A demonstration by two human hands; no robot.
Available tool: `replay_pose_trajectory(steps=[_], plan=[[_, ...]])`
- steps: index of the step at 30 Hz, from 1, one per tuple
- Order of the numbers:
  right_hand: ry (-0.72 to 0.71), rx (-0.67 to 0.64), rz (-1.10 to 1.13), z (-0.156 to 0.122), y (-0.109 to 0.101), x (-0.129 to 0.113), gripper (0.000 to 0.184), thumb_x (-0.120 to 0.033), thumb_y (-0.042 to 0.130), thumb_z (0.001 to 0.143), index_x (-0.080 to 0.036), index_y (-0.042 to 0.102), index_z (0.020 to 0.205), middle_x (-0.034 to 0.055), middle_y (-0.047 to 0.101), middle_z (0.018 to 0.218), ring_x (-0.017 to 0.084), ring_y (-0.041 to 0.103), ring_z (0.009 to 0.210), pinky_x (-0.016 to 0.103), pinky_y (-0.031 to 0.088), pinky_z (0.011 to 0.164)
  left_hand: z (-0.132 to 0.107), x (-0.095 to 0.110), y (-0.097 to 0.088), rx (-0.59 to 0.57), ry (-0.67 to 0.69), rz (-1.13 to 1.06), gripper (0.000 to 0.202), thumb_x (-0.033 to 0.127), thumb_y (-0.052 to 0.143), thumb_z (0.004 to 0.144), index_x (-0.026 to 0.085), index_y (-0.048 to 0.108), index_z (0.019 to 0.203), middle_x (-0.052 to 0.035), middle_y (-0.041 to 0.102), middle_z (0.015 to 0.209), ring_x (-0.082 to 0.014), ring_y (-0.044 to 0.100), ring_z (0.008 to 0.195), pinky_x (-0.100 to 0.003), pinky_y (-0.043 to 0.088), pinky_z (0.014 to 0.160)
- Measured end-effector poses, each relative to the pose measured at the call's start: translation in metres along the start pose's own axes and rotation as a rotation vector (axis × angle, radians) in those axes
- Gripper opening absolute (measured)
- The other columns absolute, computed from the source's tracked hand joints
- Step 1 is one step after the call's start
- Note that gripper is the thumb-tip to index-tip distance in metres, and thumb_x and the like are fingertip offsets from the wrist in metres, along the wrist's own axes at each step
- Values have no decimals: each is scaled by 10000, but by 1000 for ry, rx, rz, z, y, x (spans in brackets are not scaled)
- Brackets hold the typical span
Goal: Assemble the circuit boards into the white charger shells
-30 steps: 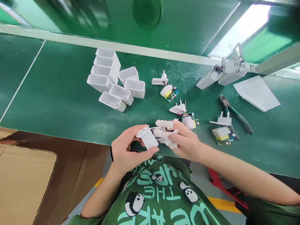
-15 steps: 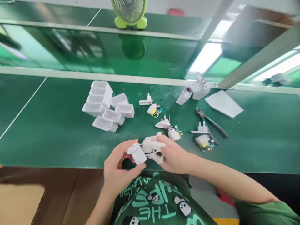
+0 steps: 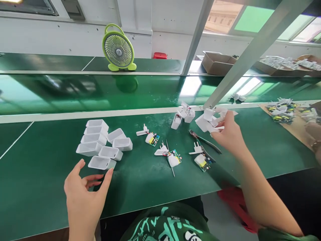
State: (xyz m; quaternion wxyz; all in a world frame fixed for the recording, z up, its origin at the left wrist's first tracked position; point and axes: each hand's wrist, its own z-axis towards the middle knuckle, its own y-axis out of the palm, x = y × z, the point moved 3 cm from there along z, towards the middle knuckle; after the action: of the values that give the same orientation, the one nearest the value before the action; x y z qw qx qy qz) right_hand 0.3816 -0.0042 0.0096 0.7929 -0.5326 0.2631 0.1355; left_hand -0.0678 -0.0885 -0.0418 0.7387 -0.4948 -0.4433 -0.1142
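My left hand [image 3: 85,190] is open, thumb and fingers apart, just in front of the nearest of several white plastic cases [image 3: 100,163] standing open-side up. Between its fingers I see nothing. Farther right, my right hand [image 3: 230,135] is closed on a white plug adapter [image 3: 209,115], over a white sheet [image 3: 201,123]; its fingertips are partly hidden. White coverings show on its fingers. Two more white adapters with wires [image 3: 184,113] stand left of it. Nearer me lie a pair of pliers [image 3: 205,140] and a circuit board [image 3: 202,162] with a plug piece.
Two more circuit boards, one [image 3: 152,139] farther back and one [image 3: 173,158] nearer, lie mid-table with plug pieces. A green fan [image 3: 119,50] stands on the back shelf. A slanted metal post [image 3: 240,67] rises beside my right hand. At far right, boards [image 3: 281,110] lie piled near another person's arm [image 3: 312,134].
Both hands were together at the table's front edge, holding white adapter parts. They have parted: the left went left and is empty, the right reached right and back. The view has tilted up.
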Motion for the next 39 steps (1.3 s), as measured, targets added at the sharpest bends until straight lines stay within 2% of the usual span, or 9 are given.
replay_pose_trajectory(steps=[4, 8, 13, 20, 23, 27, 31, 35, 39], plan=[[46, -11, -76, 12, 14, 29, 567, -234, 617, 683, -231, 451, 1225, 84, 659, 999, 243, 622, 741, 385, 505, 673, -1, 0, 2, 5, -38, 140, 848, 624, 740, 730, 380, 422, 1477, -38, 572, 1453, -253, 723, 854, -468, 570, 814], [57, -40, -81, 14, 29, 41, 528, -273, 606, 707, -227, 444, 1208, 93, 656, 1016, 269, 634, 792, 389, 495, 685, 1, 1, 1, -26, -81, 178, 866, 621, 745, 707, 380, 416, 1471, -43, 580, 1452, -271, 735, 870, -482, 571, 837], [86, -53, -72, 10, 27, 42, 626, -347, 636, 719, -222, 396, 1284, 75, 680, 972, 265, 647, 779, 378, 495, 687, 2, 9, 2, 12, -78, 205, 901, 602, 766, 662, 353, 435, 1462, -56, 608, 1416, -283, 735, 850, -518, 571, 875], [100, -39, -57, 11, 23, 41, 530, -323, 617, 679, -254, 422, 1166, 16, 629, 771, 267, 627, 712, 378, 468, 658, -13, 8, 6, 77, 65, 40, 828, 529, 785, 683, 295, 510, 1428, -67, 623, 1328, -189, 702, 729, -359, 599, 708], [147, 53, 29, -2, 11, 25, 456, -342, 647, 631, -282, 387, 1001, 12, 613, 743, 253, 615, 656, 414, 486, 662, -26, 9, 9, -24, 137, -44, 777, 471, 773, 739, 245, 492, 1428, -72, 642, 1219, -156, 676, 711, -314, 603, 682], [142, 73, 142, -15, -9, -4, 548, -373, 697, 547, -302, 311, 930, 78, 630, 861, 320, 657, 766, 513, 502, 700, -39, 15, 18, -270, 223, -48, 644, 378, 678, 863, 245, 441, 1446, -63, 665, 1163, -155, 675, 797, -320, 610, 782], [133, 146, 213, -8, -31, -18, 615, -359, 760, 537, -330, 404, 1037, 68, 607, 914, 323, 674, 842, 525, 524, 739, -44, 13, 22, -349, 214, -38, 625, 409, 614, 920, 257, 400, 1487, -91, 666, 1213, -181, 674, 860, -374, 604, 836], [153, 346, 105, 0, -54, 6, 614, -257, 698, 609, -301, 414, 1152, 30, 556, 838, 271, 656, 760, 417, 497, 647, -41, 4, 19, -328, 189, -23, 788, 587, 690, 823, 244, 427, 1482, -93, 679, 1102, -226, 663, 816, -385, 594, 708], [213, 217, -86, -10, -44, 51, 520, -262, 659, 646, -277, 386, 1088, 6, 573, 736, 261, 634, 681, 406, 490, 647, -35, 3, 13, -249, 183, -25, 818, 674, 705, 764, 248, 482, 1425, -68, 676, 997, -221, 614, 743, -386, 550, 675]])
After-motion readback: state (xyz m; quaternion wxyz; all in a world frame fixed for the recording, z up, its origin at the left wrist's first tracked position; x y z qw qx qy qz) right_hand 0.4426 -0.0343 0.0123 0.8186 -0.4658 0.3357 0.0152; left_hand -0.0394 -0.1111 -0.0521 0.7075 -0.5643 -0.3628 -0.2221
